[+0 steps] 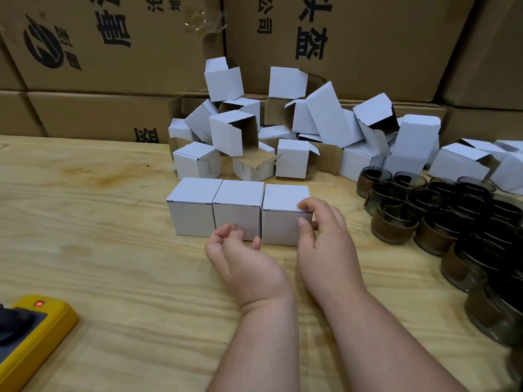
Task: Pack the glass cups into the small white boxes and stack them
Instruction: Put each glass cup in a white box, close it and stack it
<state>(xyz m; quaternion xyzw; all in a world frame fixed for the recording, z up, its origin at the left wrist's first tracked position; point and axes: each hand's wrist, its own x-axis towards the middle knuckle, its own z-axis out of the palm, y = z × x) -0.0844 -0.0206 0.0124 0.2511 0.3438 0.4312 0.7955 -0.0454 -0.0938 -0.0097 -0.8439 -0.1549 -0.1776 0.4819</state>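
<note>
Two bare forearms reach up from the bottom of the frame over a pale, grainy plywood table. At the lower left edge sits a yellow device with rounded corners and a small red light. Your left hand hangs just in front of the middle box, fingers loosely curled and holding nothing. Your right hand pinches the near right corner of the right closed box, thumb on its front face and a fingertip on its top.

That box ends a row of three closed boxes, matte white cubes standing side by side and touching, in the centre of the frame. To the right, dark smoky glass cups, short and round with brown bands round their bases, crowd the table out to the right edge. Behind the row lies a loose heap of open white boxes, flaps up and brown inside. Large brown corrugated cartons with black printing fill the top of the frame.
</note>
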